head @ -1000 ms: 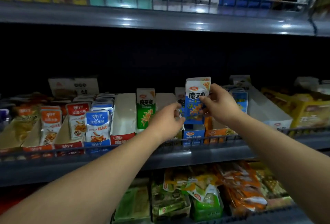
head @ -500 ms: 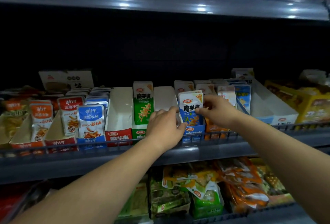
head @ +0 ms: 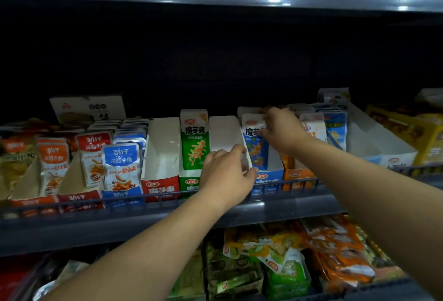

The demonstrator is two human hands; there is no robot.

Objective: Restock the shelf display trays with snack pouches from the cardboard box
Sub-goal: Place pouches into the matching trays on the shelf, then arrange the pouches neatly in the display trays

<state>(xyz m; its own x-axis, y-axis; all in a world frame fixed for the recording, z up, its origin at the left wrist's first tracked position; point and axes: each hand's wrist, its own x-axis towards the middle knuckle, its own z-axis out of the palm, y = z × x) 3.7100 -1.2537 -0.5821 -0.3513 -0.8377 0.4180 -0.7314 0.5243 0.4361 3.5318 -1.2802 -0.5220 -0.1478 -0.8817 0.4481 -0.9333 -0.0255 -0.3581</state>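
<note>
Two bare hands are up at the middle shelf (head: pixel 167 226), both working at the same blue display tray (head: pixel 268 179) behind the wire rail. The right hand (head: pixel 284 130) sits on top of a blue snack pouch (head: pixel 255 149) that stands upright in that tray, its fingers (head: pixel 271 114) curled down over the pouch's white top edge; the thumb side is hidden, so whether it pinches the pouch or only presses on it I cannot tell. The left hand (head: pixel 226 176) is lower and just to the left, palm down, fingers loosely bent and close together, the fingertips (head: pixel 249 168) against the tray's white left wall near the pouch's lower corner; it does not visibly have anything in its grip. Beside them on the left stands a green pouch (head: pixel 195 140) upright in a green tray (head: pixel 189 182), then a red tray (head: pixel 160 156) showing only its white inside. Further left are trays of small fish-snack packets (head: pixel 121 164) in blue, red and orange. An orange tray (head: pixel 298 176) touches the blue one on its right.
</note>
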